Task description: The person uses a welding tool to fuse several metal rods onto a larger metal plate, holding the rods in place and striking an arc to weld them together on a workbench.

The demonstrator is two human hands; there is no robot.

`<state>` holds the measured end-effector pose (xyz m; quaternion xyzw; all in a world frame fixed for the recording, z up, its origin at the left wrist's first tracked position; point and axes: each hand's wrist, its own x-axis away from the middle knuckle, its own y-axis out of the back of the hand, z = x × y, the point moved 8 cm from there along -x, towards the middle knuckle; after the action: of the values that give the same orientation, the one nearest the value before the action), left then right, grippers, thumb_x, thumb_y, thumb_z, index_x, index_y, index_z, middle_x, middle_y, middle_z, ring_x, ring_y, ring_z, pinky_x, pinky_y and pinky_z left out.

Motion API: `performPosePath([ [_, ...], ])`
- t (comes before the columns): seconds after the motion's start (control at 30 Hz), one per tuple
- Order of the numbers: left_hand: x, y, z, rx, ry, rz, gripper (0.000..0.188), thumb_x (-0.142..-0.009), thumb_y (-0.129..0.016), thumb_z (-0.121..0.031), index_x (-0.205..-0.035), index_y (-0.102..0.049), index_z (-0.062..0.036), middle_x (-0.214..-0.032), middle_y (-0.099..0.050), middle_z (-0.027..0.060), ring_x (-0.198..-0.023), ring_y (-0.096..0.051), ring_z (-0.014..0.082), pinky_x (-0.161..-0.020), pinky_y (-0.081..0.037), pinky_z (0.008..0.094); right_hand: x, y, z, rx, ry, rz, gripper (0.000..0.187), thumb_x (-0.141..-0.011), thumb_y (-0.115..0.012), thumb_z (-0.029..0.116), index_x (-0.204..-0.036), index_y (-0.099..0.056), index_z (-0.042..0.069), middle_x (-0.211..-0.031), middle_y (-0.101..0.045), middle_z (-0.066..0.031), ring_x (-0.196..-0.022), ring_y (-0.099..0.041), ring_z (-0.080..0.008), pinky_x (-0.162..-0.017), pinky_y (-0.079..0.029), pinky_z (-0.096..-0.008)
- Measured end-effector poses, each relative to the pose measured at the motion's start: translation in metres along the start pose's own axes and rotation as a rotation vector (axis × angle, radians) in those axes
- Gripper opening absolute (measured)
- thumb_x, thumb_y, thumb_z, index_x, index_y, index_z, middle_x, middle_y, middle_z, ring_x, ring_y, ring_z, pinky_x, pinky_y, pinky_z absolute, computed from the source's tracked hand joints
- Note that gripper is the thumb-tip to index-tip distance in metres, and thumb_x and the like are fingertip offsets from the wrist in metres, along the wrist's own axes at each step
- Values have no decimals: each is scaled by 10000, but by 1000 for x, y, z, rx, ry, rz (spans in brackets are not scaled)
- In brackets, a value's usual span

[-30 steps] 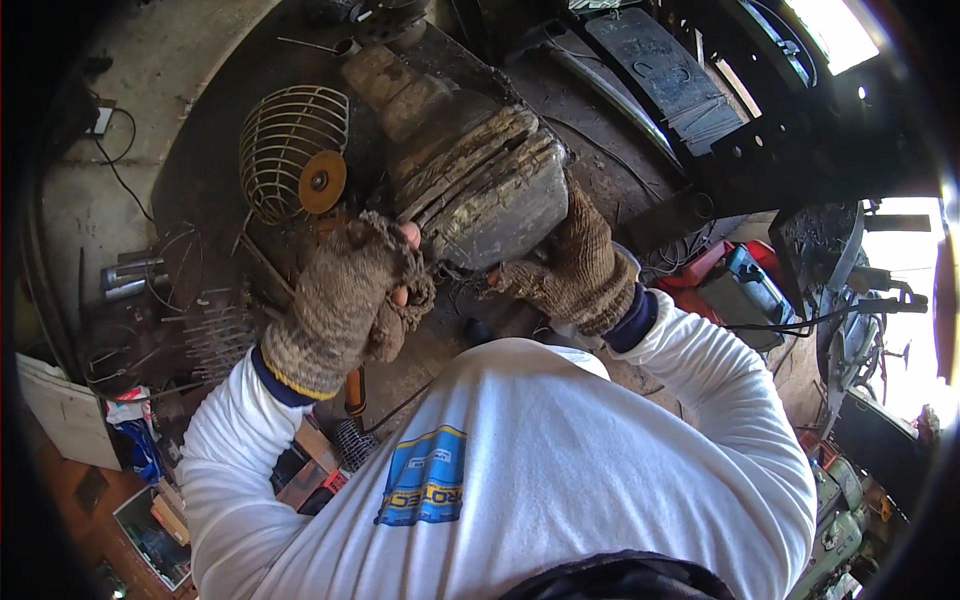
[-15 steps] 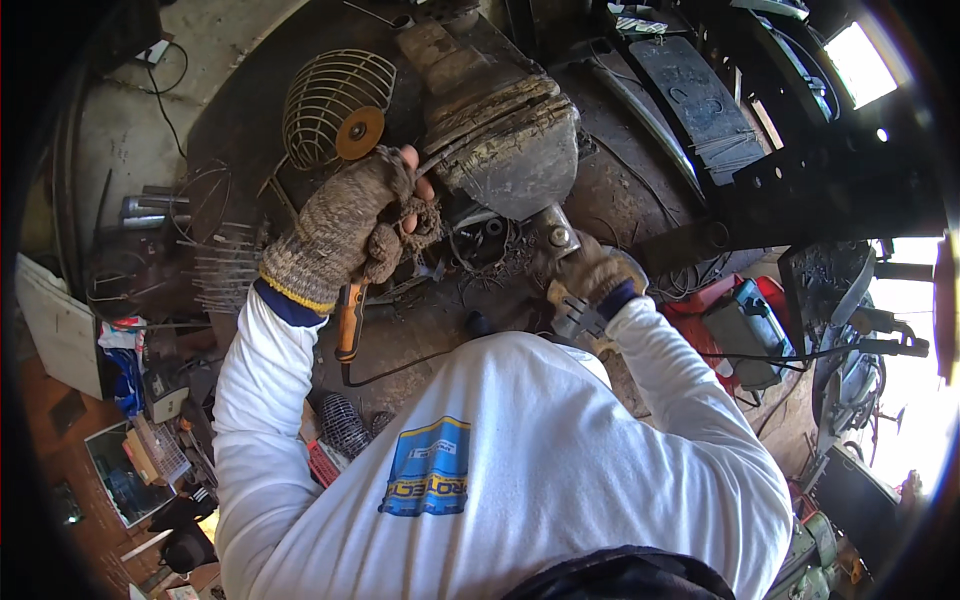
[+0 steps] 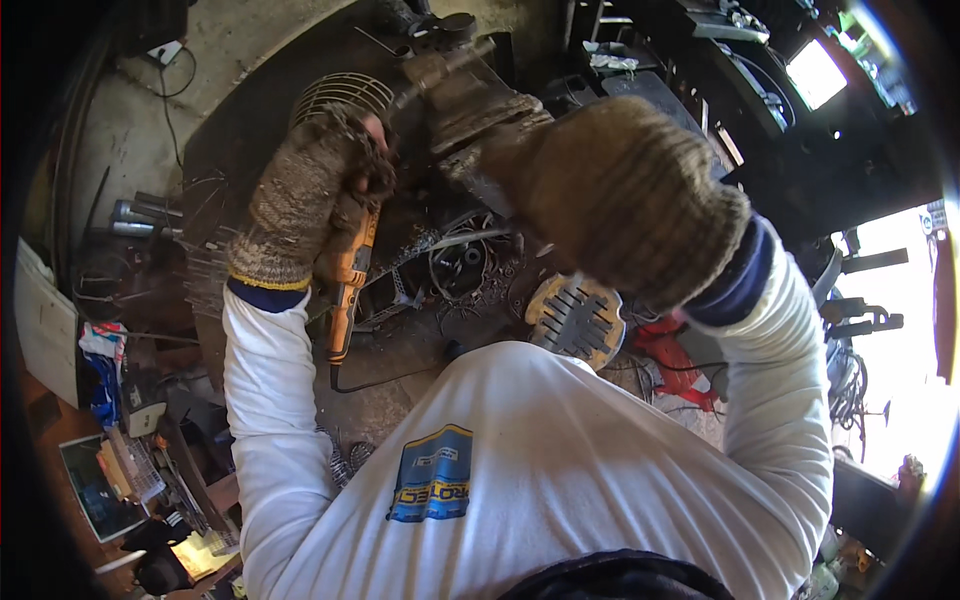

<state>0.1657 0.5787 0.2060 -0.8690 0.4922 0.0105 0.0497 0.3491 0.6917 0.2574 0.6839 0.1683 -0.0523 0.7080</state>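
**Orange grinder in the left glove, metal block ahead**

Orange plastic shows under my left hand (image 3: 305, 205), which is wrapped tight around the body of the angle grinder (image 3: 350, 275), its cord trailing down toward my white shirt. My right hand (image 3: 625, 195), in a knitted glove, is raised close to the camera with fingers curled; I cannot tell whether it grips anything. The grimy metal block (image 3: 470, 100) sits on the dark workbench (image 3: 230, 150) just beyond both hands, beside a round wire guard (image 3: 335, 95). I judge a firm two-handed hold matters here, with the cord clear of the disc.
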Motion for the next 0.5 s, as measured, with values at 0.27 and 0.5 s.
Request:
performPosePath([
  [0.27, 68, 35, 2, 41, 197, -242, 413, -925, -599, -500, -961, -618, -89, -675, -558, -14, -554, -515, 73, -472, -429, 203, -45, -33, 80, -650, 40, -47, 520, -856, -666, 311, -1290, -546, 51, -1052, -659, -172, -968, -646, -329, -803, -541, -399],
  [0.5, 122, 37, 44, 690, 219, -103, 497, -989, -473, -489, -1091, -596, -18, -701, -603, 52, -467, -535, 134, -402, -450, 228, -34, -89, 94, -1026, -122, -66, 508, -865, -712, 230, -1303, -532, 45, -1136, -668, -99, -1074, -637, -211, -915, -526, -344],
])
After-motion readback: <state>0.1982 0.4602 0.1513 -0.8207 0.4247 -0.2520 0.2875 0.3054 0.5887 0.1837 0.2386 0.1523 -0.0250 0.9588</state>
